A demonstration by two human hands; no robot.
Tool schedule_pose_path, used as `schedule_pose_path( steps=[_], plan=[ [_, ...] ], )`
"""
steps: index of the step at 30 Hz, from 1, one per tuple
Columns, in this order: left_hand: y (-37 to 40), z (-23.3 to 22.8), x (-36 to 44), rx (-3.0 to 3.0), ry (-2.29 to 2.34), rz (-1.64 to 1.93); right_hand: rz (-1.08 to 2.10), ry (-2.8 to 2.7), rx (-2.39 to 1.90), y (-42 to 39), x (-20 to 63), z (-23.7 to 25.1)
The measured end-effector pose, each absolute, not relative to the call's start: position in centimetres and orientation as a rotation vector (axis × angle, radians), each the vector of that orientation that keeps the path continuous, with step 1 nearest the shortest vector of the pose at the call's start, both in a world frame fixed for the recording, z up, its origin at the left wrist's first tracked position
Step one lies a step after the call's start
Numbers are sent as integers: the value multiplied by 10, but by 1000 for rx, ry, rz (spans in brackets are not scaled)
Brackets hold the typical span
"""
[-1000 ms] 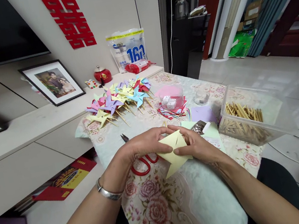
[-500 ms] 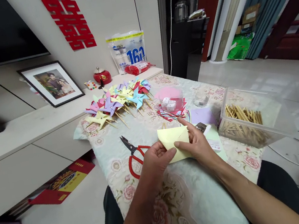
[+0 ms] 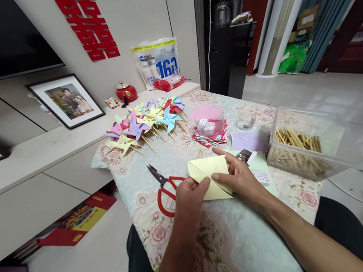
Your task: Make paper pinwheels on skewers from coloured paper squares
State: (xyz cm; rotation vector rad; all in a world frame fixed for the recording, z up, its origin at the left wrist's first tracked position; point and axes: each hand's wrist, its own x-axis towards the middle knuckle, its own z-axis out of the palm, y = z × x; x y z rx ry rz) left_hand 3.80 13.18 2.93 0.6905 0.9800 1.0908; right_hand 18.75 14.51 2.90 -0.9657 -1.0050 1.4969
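A square of pale yellow paper (image 3: 213, 166) with slits running in from its corners is held up over the near part of the table. My left hand (image 3: 193, 193) pinches its left side, thumb on the front face. From the right, my right hand (image 3: 238, 173) grips the same sheet, its thumb close to the middle and the index finger stretched along behind the edge. The other fingers are partly hidden behind the paper. Just left of my left hand lie red-handled scissors (image 3: 167, 190), blades pointing away. Beyond my right hand sits a dark metal object (image 3: 244, 156), possibly a stapler.
Finished paper pinwheels (image 3: 147, 121) on sticks lie at the table's far left. A clear bin (image 3: 299, 164) of short wooden sticks stands at right. Between them are a pink-lidded round tub (image 3: 208, 119), a small clear dish (image 3: 246, 120) and lilac paper (image 3: 247, 140).
The yellow paper has been flattened and turned more toward me, so its slits show. Both hands have shifted slightly while keeping hold of it.
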Motion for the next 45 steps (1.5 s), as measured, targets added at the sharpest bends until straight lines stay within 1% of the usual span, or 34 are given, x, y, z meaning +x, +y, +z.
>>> schedule_pose_path(
  steps=[4,11,14,19,22,28,39,42,45],
  plan=[
    [132,30,38,674,982,1073,1543,-966,-928,146,189,27],
    [133,30,34,662,984,1075,1505,-1005,-945,145,188,25],
    [136,32,29,638,1017,1106,1265,-1092,-983,147,189,22],
    [140,44,20,626,1053,1155,597,-1461,-1030,147,196,23],
    [141,49,18,640,1057,1169,399,-1699,-952,143,197,27],
    [142,53,17,648,1073,1160,380,-1968,-850,142,195,28],
    [143,47,17,676,1060,1128,401,-2066,-759,141,196,33],
    [143,43,19,694,1051,1126,463,-2056,-768,141,196,34],
    [143,40,21,711,1081,1128,595,-2013,-770,141,196,34]
  ],
)
